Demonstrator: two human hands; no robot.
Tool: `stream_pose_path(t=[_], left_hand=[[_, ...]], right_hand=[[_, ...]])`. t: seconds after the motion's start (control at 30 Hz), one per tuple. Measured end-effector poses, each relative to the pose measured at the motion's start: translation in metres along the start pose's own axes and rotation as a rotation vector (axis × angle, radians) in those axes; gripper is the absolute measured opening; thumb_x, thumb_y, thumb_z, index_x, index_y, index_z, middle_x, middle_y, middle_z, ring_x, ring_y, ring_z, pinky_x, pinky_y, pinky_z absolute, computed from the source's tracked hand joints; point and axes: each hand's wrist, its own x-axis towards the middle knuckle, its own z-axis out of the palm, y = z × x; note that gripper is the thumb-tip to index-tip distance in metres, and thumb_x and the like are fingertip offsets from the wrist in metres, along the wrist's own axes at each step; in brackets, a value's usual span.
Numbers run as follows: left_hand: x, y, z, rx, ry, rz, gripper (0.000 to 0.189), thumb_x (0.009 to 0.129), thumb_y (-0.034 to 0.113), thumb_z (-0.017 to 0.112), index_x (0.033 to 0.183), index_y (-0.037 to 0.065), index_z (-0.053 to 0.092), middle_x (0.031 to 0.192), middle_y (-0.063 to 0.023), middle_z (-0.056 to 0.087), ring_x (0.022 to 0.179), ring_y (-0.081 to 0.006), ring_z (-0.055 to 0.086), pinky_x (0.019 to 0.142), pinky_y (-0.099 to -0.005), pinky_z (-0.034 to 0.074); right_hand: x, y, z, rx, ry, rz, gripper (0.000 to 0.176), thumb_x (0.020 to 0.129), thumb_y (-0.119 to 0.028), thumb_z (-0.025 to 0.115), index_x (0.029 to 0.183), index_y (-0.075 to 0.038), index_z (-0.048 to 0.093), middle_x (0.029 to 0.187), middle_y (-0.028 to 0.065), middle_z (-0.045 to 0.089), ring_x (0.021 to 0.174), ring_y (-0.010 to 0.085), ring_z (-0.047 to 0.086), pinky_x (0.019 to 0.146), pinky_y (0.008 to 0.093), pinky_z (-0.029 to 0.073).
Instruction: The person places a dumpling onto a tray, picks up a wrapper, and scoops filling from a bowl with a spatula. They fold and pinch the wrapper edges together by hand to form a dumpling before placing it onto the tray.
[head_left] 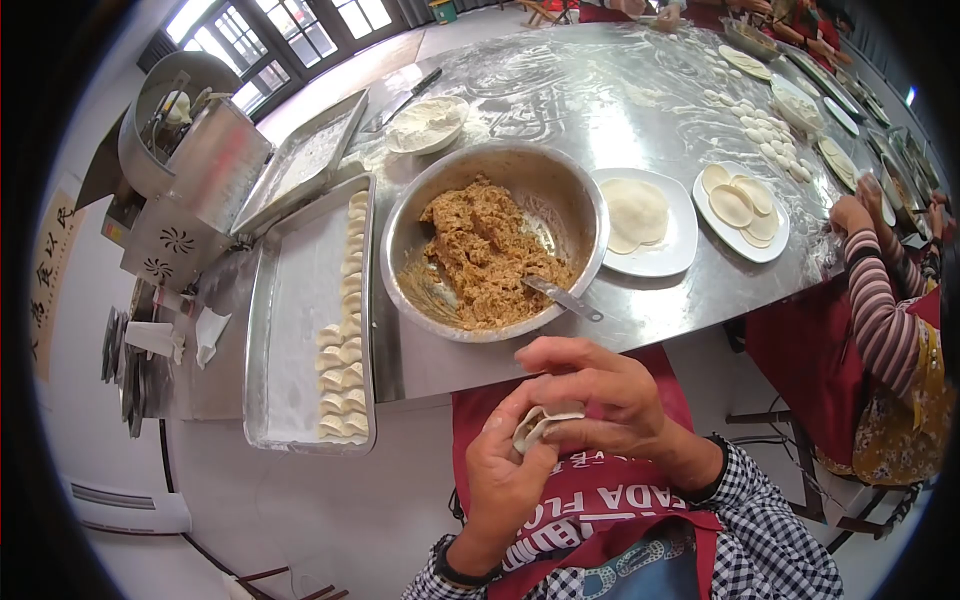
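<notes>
Both of my hands meet in front of the red apron around a partly folded dumpling (545, 422). My left hand (505, 470) is closed on its left side, and my right hand (610, 395) presses its edge from the right. Just beyond them stands a steel bowl (400, 285) of brown minced filling (485, 250), with a metal spatula (565, 298) resting in it. Beside the bowl, a white plate (683, 245) carries a stack of round wrappers (632, 212). To the left, a metal tray (285, 330) holds rows of folded dumplings (343, 385) along its right side.
Another plate (775, 248) of wrappers lies farther right. A bowl of flour (427, 125), a knife (410, 95), a second tray (300, 160) and a steel machine (190, 170) stand at the back left. Several dough pieces (770, 135) lie at the right, near a co-worker's striped sleeve (880, 300).
</notes>
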Motion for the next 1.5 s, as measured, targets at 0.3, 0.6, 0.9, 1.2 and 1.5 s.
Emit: stream_pose_path(t=[0.3, 0.6, 0.9, 1.2, 1.5], left_hand=[[0.005, -0.007, -0.004, -0.312, -0.005, -0.070, 0.043, 0.081, 0.003, 0.057, 0.120, -0.005, 0.042, 0.115, -0.0136, 0.051, 0.105, -0.0189, 0.052, 0.090, -0.0281, 0.043], [0.002, -0.008, -0.005, 0.026, 0.010, 0.026, 0.041, 0.083, 0.001, 0.054, 0.122, -0.005, 0.042, 0.114, -0.0109, 0.052, 0.101, -0.0156, 0.054, 0.086, -0.0255, 0.045], [0.004, -0.005, -0.004, 0.050, -0.036, 0.024, 0.045, 0.081, -0.005, 0.049, 0.125, -0.007, 0.038, 0.118, -0.0130, 0.050, 0.105, -0.0153, 0.051, 0.089, -0.0255, 0.042], [0.009, -0.013, -0.008, -0.350, -0.025, -0.079, 0.042, 0.082, 0.004, 0.057, 0.120, -0.004, 0.042, 0.114, -0.0130, 0.051, 0.102, -0.0189, 0.055, 0.087, -0.0307, 0.047], [0.007, -0.011, -0.004, -0.108, 0.023, -0.026, 0.039, 0.083, 0.002, 0.056, 0.120, -0.005, 0.043, 0.111, -0.0109, 0.054, 0.099, -0.0158, 0.055, 0.084, -0.0271, 0.047]], right_hand=[[-0.007, 0.005, 0.005, 0.038, 0.061, -0.028, 0.014, 0.070, -0.005, 0.070, 0.082, -0.001, 0.062, 0.105, 0.0151, 0.056, 0.091, 0.0220, 0.057, 0.073, 0.0284, 0.048], [-0.007, 0.012, 0.002, -0.036, 0.018, -0.075, 0.018, 0.068, -0.007, 0.072, 0.081, 0.000, 0.062, 0.106, 0.0187, 0.057, 0.093, 0.0261, 0.057, 0.076, 0.0320, 0.047], [0.000, 0.002, -0.002, -0.028, -0.001, -0.026, 0.017, 0.070, -0.006, 0.069, 0.083, 0.000, 0.060, 0.105, 0.0160, 0.057, 0.090, 0.0246, 0.057, 0.075, 0.0309, 0.047], [-0.008, 0.009, 0.005, -0.037, 0.057, -0.046, 0.018, 0.071, -0.006, 0.069, 0.087, 0.000, 0.062, 0.106, 0.0167, 0.056, 0.088, 0.0232, 0.058, 0.073, 0.0283, 0.047], [-0.008, 0.015, 0.003, -0.099, 0.037, -0.098, 0.016, 0.071, -0.005, 0.068, 0.084, 0.000, 0.061, 0.106, 0.0178, 0.056, 0.087, 0.0249, 0.058, 0.072, 0.0296, 0.047]])
